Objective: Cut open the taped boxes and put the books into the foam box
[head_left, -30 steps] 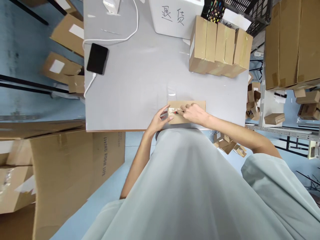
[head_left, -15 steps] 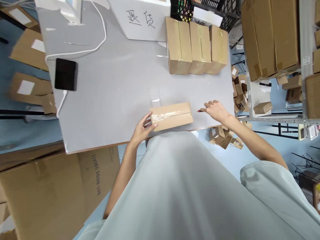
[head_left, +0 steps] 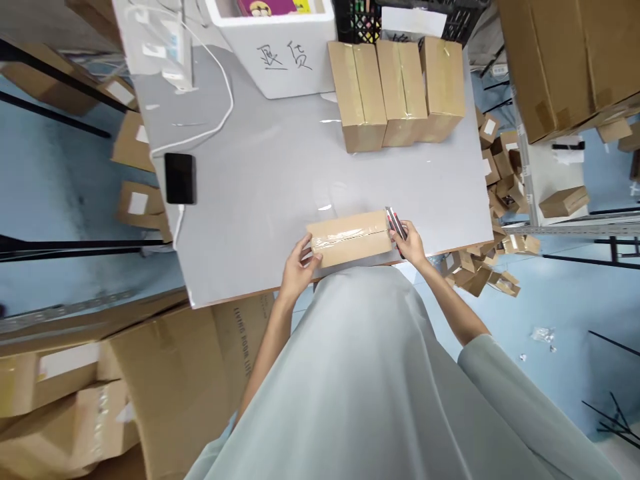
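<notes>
A small taped cardboard box point(head_left: 350, 240) lies near the front edge of the table, its long side running left to right. At its left end is my left hand point(head_left: 299, 267), thumb on the near side and fingers around the corner. My right hand point(head_left: 411, 245) is closed around a slim black-and-red box cutter point(head_left: 396, 223) at the box's right end. The cutter lies against or very close to that end; whether its blade is out I cannot tell. Clear tape shines along the middle seam on top of the box.
Behind stand three taped cartons point(head_left: 400, 93), a white foam bin point(head_left: 295, 60) with handwriting, and a black crate point(head_left: 357, 20). A phone point(head_left: 181, 178) with a white cable point(head_left: 220, 127) lies at the left. Large cartons point(head_left: 185, 360) stand below the table's left front.
My right hand has moved left with the box cutter, from beside the box to its right end. My left hand still holds the left end. The whole view has shifted.
</notes>
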